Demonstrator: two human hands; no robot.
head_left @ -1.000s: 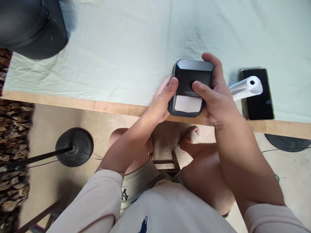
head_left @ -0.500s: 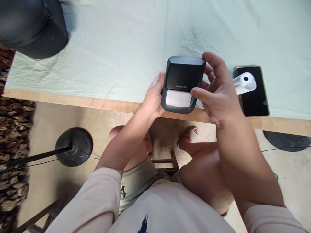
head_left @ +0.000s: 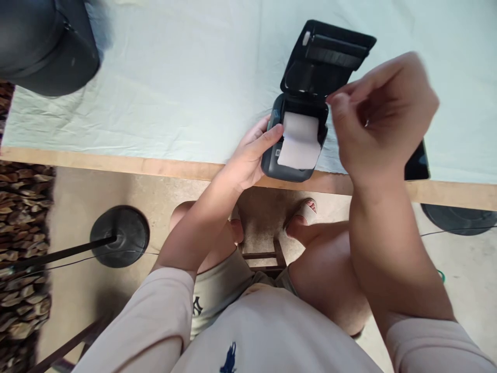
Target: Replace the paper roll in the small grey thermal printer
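L hand [head_left: 252, 155] grips printer [head_left: 289, 166] w/ lid [head_left: 326, 57] up; paper [head_left: 298, 142] shows. R hand [head_left: 382, 116] blurred beside it, fingers [head_left: 341, 103] pinched, on what, can't tell

- A makeshift work spot in a plain room, perhaps a home or small studio.
- The desk [head_left: 186, 168] is a bare wooden board under a creased pale cloth [head_left: 186, 77].
- Below the fingers lies a bare concrete floor [head_left: 171, 191].
- Round black stand bases [head_left: 119, 236] with thin cables sit on it.
- A wood-patterned surface [head_left: 21, 248] lies far left.
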